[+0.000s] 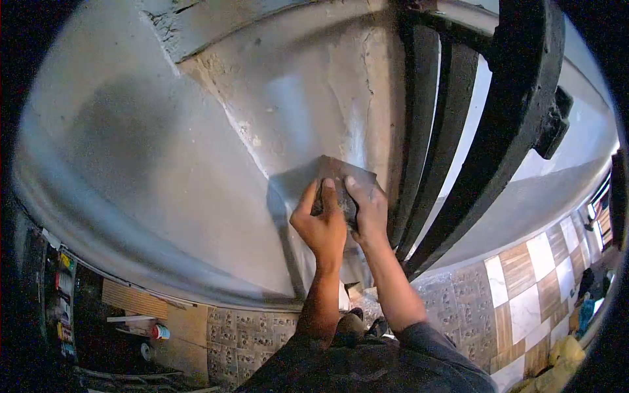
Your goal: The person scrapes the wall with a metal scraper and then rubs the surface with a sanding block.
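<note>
Both hands are raised in front of the wall (216,131), on a dark, flat, roughly rectangular piece (337,171). My left hand (321,219) grips its left side, with a fingertip on its face. Round its right side is my right hand (368,203), the thumb or a finger lying on the face. The piece is close to the wall beside a pale smear; whether it touches the surface is hard to tell. Its lower part is partly hidden by my hands.
Dark metal bars (458,131) rise close on the right. A ledge (262,26) crosses the top. Below are patterned floor tiles (242,337), a checkered floor (531,308), a small bucket (160,332) at lower left and yellow cloth (565,357) at lower right.
</note>
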Demonstrator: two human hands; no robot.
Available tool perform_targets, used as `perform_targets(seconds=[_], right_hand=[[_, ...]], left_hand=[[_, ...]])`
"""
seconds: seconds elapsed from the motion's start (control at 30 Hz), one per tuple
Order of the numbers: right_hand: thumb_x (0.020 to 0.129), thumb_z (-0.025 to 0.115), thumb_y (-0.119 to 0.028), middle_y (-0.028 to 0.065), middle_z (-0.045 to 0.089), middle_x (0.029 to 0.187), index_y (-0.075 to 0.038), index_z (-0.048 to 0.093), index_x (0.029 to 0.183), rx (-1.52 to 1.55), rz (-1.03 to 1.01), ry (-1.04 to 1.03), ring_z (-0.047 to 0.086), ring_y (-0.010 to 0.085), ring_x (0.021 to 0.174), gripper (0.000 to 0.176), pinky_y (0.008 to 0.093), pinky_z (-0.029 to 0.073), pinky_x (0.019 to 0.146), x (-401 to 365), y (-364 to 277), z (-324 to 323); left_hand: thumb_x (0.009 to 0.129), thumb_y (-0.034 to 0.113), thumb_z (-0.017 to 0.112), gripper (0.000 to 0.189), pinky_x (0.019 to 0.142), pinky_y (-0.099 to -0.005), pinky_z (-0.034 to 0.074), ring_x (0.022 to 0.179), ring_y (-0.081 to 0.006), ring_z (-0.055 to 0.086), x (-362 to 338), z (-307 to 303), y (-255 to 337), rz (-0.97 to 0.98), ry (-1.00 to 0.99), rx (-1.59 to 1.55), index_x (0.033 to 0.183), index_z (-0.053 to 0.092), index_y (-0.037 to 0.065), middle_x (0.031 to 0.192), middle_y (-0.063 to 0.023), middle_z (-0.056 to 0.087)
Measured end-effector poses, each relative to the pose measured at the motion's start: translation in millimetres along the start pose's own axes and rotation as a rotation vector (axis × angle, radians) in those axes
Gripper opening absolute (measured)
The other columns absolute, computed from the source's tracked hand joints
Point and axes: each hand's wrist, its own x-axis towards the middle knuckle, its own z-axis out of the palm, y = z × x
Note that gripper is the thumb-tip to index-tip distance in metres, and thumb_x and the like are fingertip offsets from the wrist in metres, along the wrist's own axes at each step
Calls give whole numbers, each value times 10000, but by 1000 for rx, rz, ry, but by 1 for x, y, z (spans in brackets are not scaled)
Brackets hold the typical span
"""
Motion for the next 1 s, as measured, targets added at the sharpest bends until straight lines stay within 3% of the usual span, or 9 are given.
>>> perform_targets(seconds=[0.1, 0.27, 0.4, 0.47, 0.6, 0.8, 0.87, 0.93, 1.0], right_hand=[[819, 646, -232, 49, 639, 899, 13, 623, 976, -37, -93, 61, 568, 141, 783, 291, 288, 442, 756, 0, 8, -1], [815, 649, -207, 60, 633, 899, 17, 619, 979, 146, -49, 35, 564, 142, 758, 279, 278, 450, 726, -6, -8, 7], [826, 637, -225, 59, 631, 913, 9, 619, 990, 132, -55, 42, 567, 146, 795, 286, 279, 443, 763, -8, 3, -8], [841, 617, -252, 53, 631, 919, 3, 618, 1008, -78, -110, -5, 565, 148, 836, 305, 278, 429, 801, -2, 5, -13], [846, 602, -273, 57, 635, 934, 5, 613, 1023, -88, -113, 61, 558, 146, 869, 329, 279, 416, 826, -6, 3, -9], [843, 611, -272, 64, 641, 979, -3, 628, 1023, -88, -163, 60, 565, 155, 879, 324, 285, 420, 830, -2, 6, -1], [834, 624, -293, 60, 641, 977, -4, 625, 1031, -65, -132, 25, 565, 156, 877, 350, 290, 422, 829, -3, 0, -3], [822, 644, -288, 57, 640, 968, -8, 621, 1038, -191, -60, 71, 563, 151, 878, 355, 290, 423, 831, -1, -13, 4], [819, 651, -283, 60, 638, 955, -2, 616, 1035, -2, -73, 21, 562, 148, 881, 357, 286, 421, 837, 0, -16, 14]], left_hand=[[845, 222, 622, 350, 746, -304, 461, 807, -195, 596, -1, 2, -14, -99, -55, -15, 983, 615, -99, 907, -175, 657], [844, 169, 611, 281, 701, -322, 476, 726, -211, 609, -5, 11, -14, 94, 110, 5, 949, 625, -90, 825, -203, 657], [844, 169, 613, 290, 693, -317, 480, 742, -196, 614, -13, 8, -10, 46, 7, -49, 940, 620, -104, 828, -198, 659], [825, 198, 645, 350, 798, -331, 461, 855, -239, 608, -12, 9, -14, 32, 15, 6, 986, 614, -112, 931, -208, 650], [820, 202, 652, 361, 799, -337, 462, 858, -241, 612, -11, 10, -24, 7, -10, -23, 996, 612, -110, 940, -215, 649], [823, 213, 654, 350, 770, -317, 462, 787, -199, 591, -5, 5, -14, -8, -6, -7, 951, 617, -111, 856, -174, 656], [840, 153, 624, 257, 636, -291, 461, 679, -147, 566, -7, 8, -26, 26, 53, 9, 907, 625, -96, 753, -148, 646], [838, 167, 626, 267, 653, -306, 470, 687, -166, 581, 1, 3, -4, -50, 17, -110, 920, 629, -86, 766, -159, 650], [828, 173, 653, 288, 675, -277, 473, 721, -138, 567, 14, 1, 13, 51, 19, -39, 940, 629, -92, 798, -115, 649]])
